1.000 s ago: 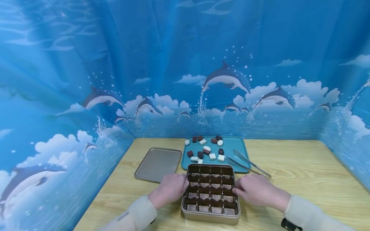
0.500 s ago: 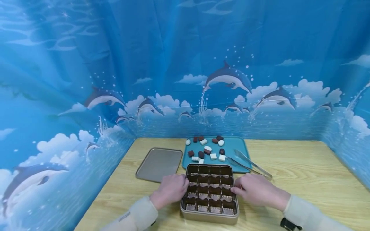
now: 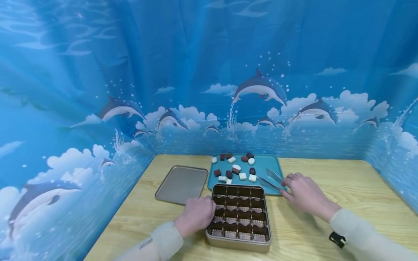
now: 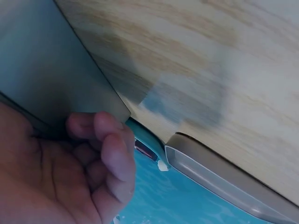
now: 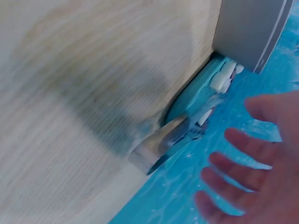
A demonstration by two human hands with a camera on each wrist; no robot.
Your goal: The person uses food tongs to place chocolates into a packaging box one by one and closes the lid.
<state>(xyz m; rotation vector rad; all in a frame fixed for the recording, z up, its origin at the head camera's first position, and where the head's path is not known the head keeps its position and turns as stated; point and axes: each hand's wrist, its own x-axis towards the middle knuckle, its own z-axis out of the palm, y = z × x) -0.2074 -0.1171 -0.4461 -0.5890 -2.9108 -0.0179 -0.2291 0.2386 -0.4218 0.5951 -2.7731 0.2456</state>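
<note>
A metal tin box (image 3: pixel 238 243) with a brown divided insert (image 3: pixel 237 210) stands at the front. My left hand (image 3: pixel 199 214) holds its left side, fingers curled at the wall. In the left wrist view the left hand (image 4: pixel 70 172) lies along the tin's wall (image 4: pixel 56 60), its thumb hidden. My right hand (image 3: pixel 303 194) is over the handle end of the metal tongs (image 3: pixel 268 182), which lie across the teal tray (image 3: pixel 241 165). The right wrist view shows the right hand (image 5: pixel 261 163) with fingers spread, apart from the tongs (image 5: pixel 161 142).
Several white and dark brown chocolates (image 3: pixel 236 169) are scattered on the teal tray behind the tin. The tin's flat metal lid (image 3: pixel 182 185) lies left of the tray. A blue dolphin-print curtain (image 3: pixel 209 90) surrounds the wooden table (image 3: pixel 343 188).
My right hand has let go of the tin's right side and moved back and to the right, over the tongs. The left hand has stayed on the tin.
</note>
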